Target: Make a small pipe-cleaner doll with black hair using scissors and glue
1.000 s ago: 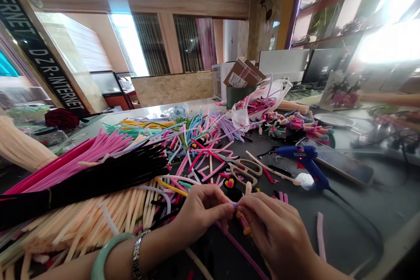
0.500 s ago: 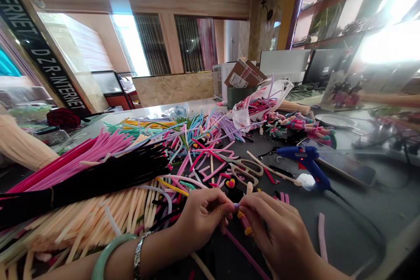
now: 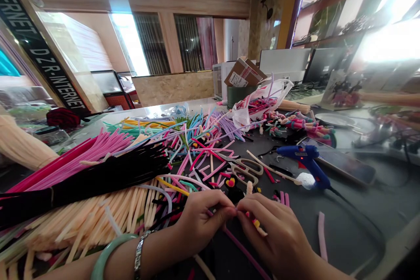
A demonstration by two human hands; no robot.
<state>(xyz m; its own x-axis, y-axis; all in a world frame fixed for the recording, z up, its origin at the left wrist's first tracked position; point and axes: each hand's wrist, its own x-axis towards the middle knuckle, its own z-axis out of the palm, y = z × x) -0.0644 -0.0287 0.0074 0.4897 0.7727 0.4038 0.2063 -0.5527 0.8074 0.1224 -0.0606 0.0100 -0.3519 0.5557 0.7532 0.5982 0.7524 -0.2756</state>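
Note:
My left hand [image 3: 205,216] and my right hand [image 3: 275,227] meet fingertip to fingertip low in the middle of the head view. Pinched between them is the end of a purple stem [image 3: 244,250], mostly covered by the fingers; it seems to run down to the right. A small peach figure [image 3: 260,229] with yellow and red bits pokes out under my right fingers, its upper part showing above the knuckles. Just behind the hands lie a black piece with a red and yellow top [image 3: 230,183] and scissors [image 3: 246,170] with beige handles.
A blue glue gun [image 3: 305,157] and a phone [image 3: 341,162] lie to the right. Bundles of black [image 3: 98,179], pink [image 3: 85,157] and peach stems [image 3: 92,218] cover the left. Loose coloured stems, a plastic bag [image 3: 243,113] and finished figures [image 3: 302,124] are farther back.
The small figure by my right hand has turned, its lower end now pointing down to the right. Both hands stay together, with the fingers shifted slightly over the purple stem.

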